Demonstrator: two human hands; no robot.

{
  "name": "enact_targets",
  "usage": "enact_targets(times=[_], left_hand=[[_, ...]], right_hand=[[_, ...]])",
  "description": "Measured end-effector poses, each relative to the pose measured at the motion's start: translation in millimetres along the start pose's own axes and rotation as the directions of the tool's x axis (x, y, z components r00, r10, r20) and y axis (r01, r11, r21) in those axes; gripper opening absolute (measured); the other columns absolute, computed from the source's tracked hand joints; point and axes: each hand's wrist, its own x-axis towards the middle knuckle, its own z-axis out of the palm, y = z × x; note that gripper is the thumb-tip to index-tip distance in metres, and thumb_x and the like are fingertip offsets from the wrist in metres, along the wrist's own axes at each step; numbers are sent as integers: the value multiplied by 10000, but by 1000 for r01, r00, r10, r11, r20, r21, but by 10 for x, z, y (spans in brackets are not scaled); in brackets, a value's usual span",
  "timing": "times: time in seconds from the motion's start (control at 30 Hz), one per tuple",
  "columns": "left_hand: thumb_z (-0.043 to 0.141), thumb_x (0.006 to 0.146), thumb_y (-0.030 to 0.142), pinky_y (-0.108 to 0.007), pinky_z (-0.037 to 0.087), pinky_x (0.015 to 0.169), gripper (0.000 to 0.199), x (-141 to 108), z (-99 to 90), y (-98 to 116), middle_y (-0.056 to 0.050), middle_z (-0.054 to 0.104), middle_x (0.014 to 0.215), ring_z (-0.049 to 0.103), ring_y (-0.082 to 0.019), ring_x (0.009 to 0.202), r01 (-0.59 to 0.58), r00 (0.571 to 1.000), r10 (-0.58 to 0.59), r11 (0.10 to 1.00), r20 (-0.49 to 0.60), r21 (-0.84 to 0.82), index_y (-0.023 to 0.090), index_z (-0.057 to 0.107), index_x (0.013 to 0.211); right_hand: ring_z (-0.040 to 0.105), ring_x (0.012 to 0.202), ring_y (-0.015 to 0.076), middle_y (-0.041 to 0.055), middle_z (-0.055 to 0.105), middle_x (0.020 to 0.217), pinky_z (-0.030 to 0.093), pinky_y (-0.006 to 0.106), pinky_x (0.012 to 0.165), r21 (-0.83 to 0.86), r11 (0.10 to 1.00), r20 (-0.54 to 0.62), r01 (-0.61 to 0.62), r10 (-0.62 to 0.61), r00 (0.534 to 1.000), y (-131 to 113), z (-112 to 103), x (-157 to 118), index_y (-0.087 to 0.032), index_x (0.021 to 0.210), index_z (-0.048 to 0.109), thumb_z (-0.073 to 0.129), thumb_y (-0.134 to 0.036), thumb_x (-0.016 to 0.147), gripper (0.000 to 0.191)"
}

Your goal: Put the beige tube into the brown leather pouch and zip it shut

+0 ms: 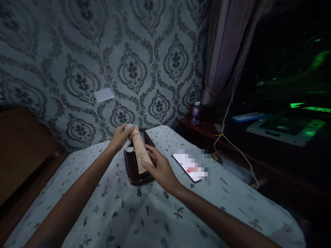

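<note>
A beige squeeze tube [140, 151] with small dark print is held tilted above a dark zippered pouch [132, 170]. My right hand [161, 168] is closed around the tube's lower part, thumb on its front. At the tube's upper end, my left hand [121, 137] grips a crumpled white tissue [128, 144] and presses it against the tube. The pouch lies on the bed beneath both hands, and its contents are mostly hidden by the tube.
A lit phone [190, 167] lies on the patterned bed sheet [139, 220] to the right. A bottle [196, 113] stands on a dark red table [184, 123] behind it. A white cable [227, 110] hangs at the right. Patterned wallpaper [152, 69] covers the wall ahead.
</note>
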Motion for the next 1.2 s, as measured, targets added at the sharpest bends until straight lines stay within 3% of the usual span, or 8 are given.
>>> enact_targets(times=[0.23, 0.37, 0.53, 0.63, 0.73, 0.93, 1.1, 1.2], left_hand=[[769, 643, 476, -202, 340, 418, 369, 425, -10, -167, 40, 524, 562, 451, -84, 461, 90, 996, -91, 995, -24, -52, 155, 601, 716], [782, 658, 482, -206, 375, 443, 390, 503, -74, -99, 34, 536, 576, 453, -83, 472, 105, 994, -110, 981, -21, -166, 151, 599, 753], [804, 665, 459, -205, 416, 549, 440, 395, -260, 263, 16, 592, 731, 499, -93, 594, -217, 975, 208, 970, -82, -114, 151, 622, 921], [765, 722, 412, -232, 446, 701, 386, 145, -281, 413, 10, 584, 815, 542, -127, 741, -398, 916, 401, 907, 6, 139, 154, 620, 970], [715, 776, 353, -258, 440, 785, 262, -148, -207, 410, -8, 553, 863, 532, -154, 826, -508, 856, 496, 753, 147, 419, 157, 592, 900], [576, 888, 295, -268, 453, 781, 171, -493, -130, 130, -66, 552, 992, 545, -186, 899, -571, 820, 440, 590, 366, 571, 166, 570, 1000], [494, 887, 168, -287, 470, 803, 188, -558, -245, -122, -84, 625, 1024, 601, -199, 932, -555, 817, 283, 625, 503, 550, 195, 651, 987], [476, 868, 147, -299, 475, 822, 248, -564, -280, -154, -87, 674, 999, 625, -208, 941, -511, 835, 262, 698, 484, 502, 201, 695, 972]], right_hand=[[683, 1017, 239, 135, 705, 1178, 546, 356, 860, -160, 987, 44, 30, -23, 999, 47, -45, 547, -113, 1379, 510, 613, -253, 800, 604], [676, 973, 225, 95, 720, 1115, 523, 323, 827, -360, 921, 109, 147, -115, 987, 21, -225, 728, -144, 1388, 504, 590, -219, 813, 586], [647, 879, 201, 63, 724, 1025, 470, 289, 779, -593, 754, 249, 283, -162, 955, -48, -321, 1073, -145, 1257, 578, 583, -187, 842, 417], [619, 832, 194, 49, 717, 950, 436, 274, 746, -703, 631, 320, 328, -132, 938, -11, -269, 1254, -146, 1119, 625, 583, -195, 874, 254], [614, 894, 215, 72, 713, 968, 420, 289, 788, -798, 482, 351, 361, -114, 929, 79, -211, 1362, -140, 1064, 653, 566, -178, 898, 192], [580, 1065, 279, 145, 703, 1052, 378, 355, 912, -904, 217, 366, 369, -58, 929, 178, -226, 1412, -120, 1019, 713, 551, -133, 889, 208], [587, 1027, 284, 126, 723, 999, 365, 364, 873, -892, 202, 414, 405, 4, 910, 105, -245, 1360, -170, 1038, 740, 505, -114, 895, 281], [566, 1079, 285, 107, 719, 1043, 357, 366, 885, -877, 204, 452, 435, 47, 891, 63, -244, 1292, -207, 1060, 737, 495, -106, 884, 316]])
